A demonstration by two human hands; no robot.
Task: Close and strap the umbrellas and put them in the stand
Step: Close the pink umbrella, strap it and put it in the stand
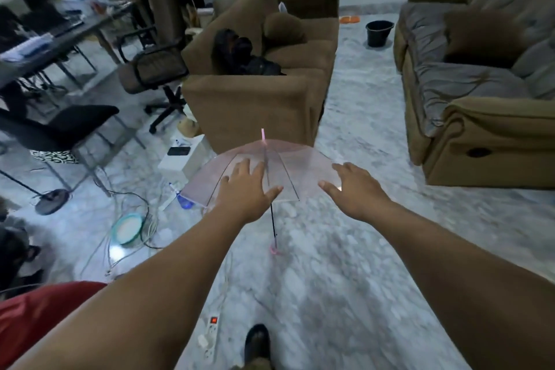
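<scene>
Far to my left a desk (pixel 60 36) crowded with papers runs along the wall, with a black chair (pixel 69 126) and a mesh office chair (pixel 156 66) near it, and cables (pixel 135 219) trailing over the pale marble floor (pixel 360 249). Coming inward, my left hand (pixel 246 189) is stretched out, fingers straight and spread, holding nothing; it lies over the near edge of the canopy in this view, and I cannot tell whether it touches it. The open umbrella (pixel 288 159), clear with a pink tint, lies on the floor just in front of the brown armchair (pixel 255 105), its pink tip pointing away and its dark shaft running back toward me to a pink handle (pixel 274 249). My right hand (pixel 348 189) reaches the same way, fingers relaxed and parted, empty, near the canopy's right edge.

I judge I am at the very start: reaching for the umbrella, which is not yet closed. Next I would need to take the shaft or handle in one hand and slide the runner down with the other, then find the strap. Further right a black bucket (pixel 379 33) stands well back, perhaps the stand, and a large sofa (pixel 480 99) fills the right side.
</scene>
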